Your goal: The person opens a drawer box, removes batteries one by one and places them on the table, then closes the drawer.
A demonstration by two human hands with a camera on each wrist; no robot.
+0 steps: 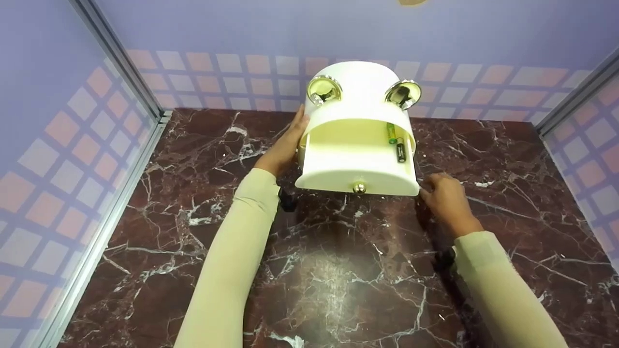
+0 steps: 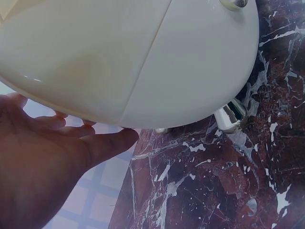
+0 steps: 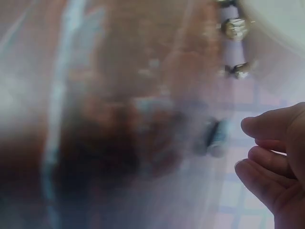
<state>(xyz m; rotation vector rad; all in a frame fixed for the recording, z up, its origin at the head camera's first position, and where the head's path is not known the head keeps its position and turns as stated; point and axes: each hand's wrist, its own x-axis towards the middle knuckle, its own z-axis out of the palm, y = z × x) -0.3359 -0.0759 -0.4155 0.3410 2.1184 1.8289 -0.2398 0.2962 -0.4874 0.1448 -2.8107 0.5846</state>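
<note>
A cream storage box point(image 1: 360, 77) with two gold, eye-like cups stands at the back of the marble table in the head view. Its drawer point(image 1: 355, 180), with a gold knob point(image 1: 359, 187), is pulled out. Inside lie a green battery point(image 1: 391, 134) and a black battery point(image 1: 401, 151), along the right side. My left hand point(image 1: 285, 147) rests against the box's left side; in the left wrist view its thumb and fingers lie along the cream edge. By the drawer's front right corner is my right hand point(image 1: 444, 195), fingers loosely bent; nothing shows between them in the right wrist view.
The dark red marble tabletop point(image 1: 319, 270) extends in front of the box and to both sides. Behind it rises a lilac wall point(image 1: 242, 29) with pink and white squares. Side panels with metal edging point(image 1: 121, 203) bound the table.
</note>
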